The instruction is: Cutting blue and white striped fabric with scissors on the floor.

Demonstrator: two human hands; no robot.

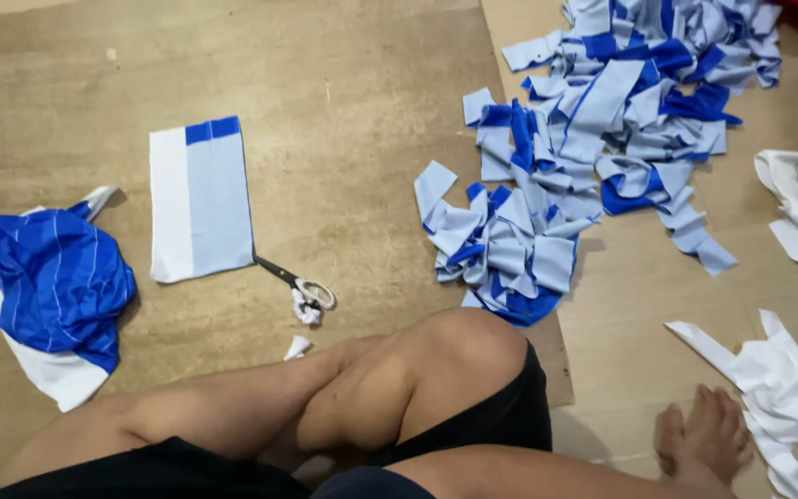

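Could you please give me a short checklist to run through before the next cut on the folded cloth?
1. Folded white and light-blue cloth piece lies flat on the brown board: ok.
2. Black-bladed scissors with cloth-wrapped handles lie beside that piece, blades at its lower corner: ok.
3. Hands free to pick them up: cannot tell, neither hand is in view.
4. Crumpled dark-blue striped garment lies apart from the folded piece: ok.
5. Pile of cut blue and light-blue strips clear of the folded piece: ok.
6. Small white scrap lies loose near the knee: not ok.
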